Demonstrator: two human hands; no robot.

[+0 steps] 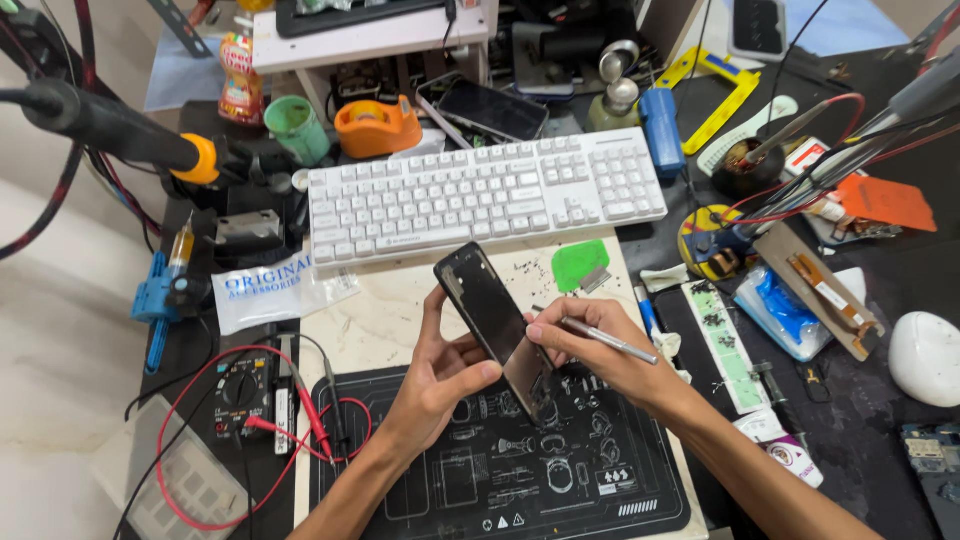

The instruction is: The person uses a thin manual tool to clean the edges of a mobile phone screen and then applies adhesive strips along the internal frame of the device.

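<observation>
My left hand grips a black smartphone, holding it tilted on edge above a black work mat printed with white outlines. My right hand holds thin metal tweezers with their tip at the phone's right edge, around its middle. Both forearms come in from the bottom of the view. The phone's lower end is partly hidden between my two hands.
A white keyboard lies behind the phone. A multimeter with red leads sits at the left, a green scraper and a white mouse at the right. Soldering tools, cables and small parts crowd the bench.
</observation>
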